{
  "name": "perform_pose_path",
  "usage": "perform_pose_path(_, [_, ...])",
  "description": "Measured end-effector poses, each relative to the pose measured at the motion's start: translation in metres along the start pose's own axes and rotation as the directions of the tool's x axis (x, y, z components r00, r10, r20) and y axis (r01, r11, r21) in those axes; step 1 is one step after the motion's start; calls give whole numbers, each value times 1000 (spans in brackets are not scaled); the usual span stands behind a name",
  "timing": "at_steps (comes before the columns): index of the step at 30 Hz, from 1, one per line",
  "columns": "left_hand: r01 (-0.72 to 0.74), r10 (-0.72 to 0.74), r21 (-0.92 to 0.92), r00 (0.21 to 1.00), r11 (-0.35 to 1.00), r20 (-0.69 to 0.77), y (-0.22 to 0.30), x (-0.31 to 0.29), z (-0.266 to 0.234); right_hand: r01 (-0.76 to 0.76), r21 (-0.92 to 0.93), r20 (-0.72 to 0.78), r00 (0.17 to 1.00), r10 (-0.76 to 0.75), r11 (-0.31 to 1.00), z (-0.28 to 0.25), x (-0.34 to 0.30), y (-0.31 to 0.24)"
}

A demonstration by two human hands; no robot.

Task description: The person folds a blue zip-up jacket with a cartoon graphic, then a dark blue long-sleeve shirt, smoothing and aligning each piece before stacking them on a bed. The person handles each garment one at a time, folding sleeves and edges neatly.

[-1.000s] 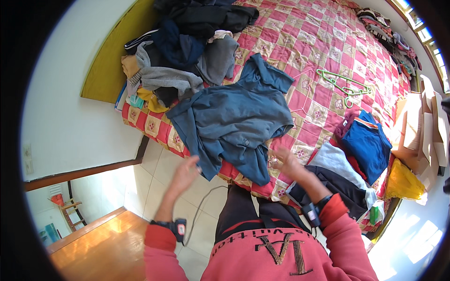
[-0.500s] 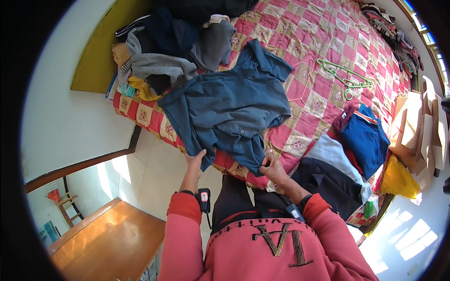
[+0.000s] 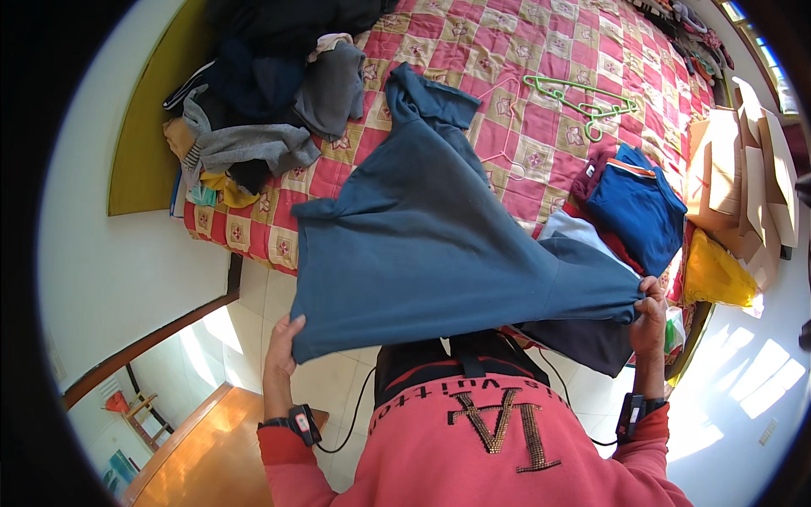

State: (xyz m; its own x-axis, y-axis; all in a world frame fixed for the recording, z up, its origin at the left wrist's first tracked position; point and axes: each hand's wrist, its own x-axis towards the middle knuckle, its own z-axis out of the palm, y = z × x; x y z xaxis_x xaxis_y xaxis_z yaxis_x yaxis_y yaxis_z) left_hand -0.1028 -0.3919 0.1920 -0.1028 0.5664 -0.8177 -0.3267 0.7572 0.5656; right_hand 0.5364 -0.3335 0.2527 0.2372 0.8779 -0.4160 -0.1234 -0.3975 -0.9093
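A dark teal short-sleeved shirt (image 3: 422, 245) is stretched wide between my hands, its near edge pulled almost straight above my waist. My left hand (image 3: 285, 342) is closed on its near left corner, with the thumb on top of the cloth. At the right, my right hand (image 3: 648, 317) grips the opposite end, where the fabric bunches into folds. The far part of the shirt, with a sleeve (image 3: 448, 100), lies on the bed (image 3: 422, 34). Under the right end, a black garment (image 3: 583, 342) and a pale blue one (image 3: 583, 232) are partly covered.
Heaped clothes (image 3: 253, 110) lie at the far left of the bed. A green hanger (image 3: 583, 106) and a pink hanger (image 3: 509, 127) rest beyond the shirt. Folded blue clothing (image 3: 638, 207), cardboard (image 3: 735, 177) and a yellow bag (image 3: 718, 270) are at the right. A wooden table (image 3: 203, 456) stands near left.
My hands have moved apart, the left one leftward and the right one far to the right. The crumpled shirt is now drawn out taut and closer to me, still held at both ends.
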Motion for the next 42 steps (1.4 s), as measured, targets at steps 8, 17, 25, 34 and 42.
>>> perform_pose_path(8, [158, -150, -69, 982, 985, 112, -71, -36, 76, -148, -133, -563, 825, 48, 980, -43, -2, 80])
perform_pose_path(17, [54, -72, 50, 851, 997, 521, -7, -29, 179, -88, -416, 802, 433, 411, 905, 135, -31, 53])
perform_pose_path(25, [31, -152, 188, 726, 982, 671, -46, -23, 207, -763, 245, 634, 592, 497, 598, 194, -61, 83])
perform_pose_path(34, [-263, 193, 464, 962, 846, 194, -81, 41, 134, -590, 363, 594, 743, 309, 721, 169, -77, 18])
perform_pose_path(42, [-28, -90, 377, 953, 926, 290, -103, 86, 179, -636, 315, 607, 706, 366, 705, 173, -101, -4])
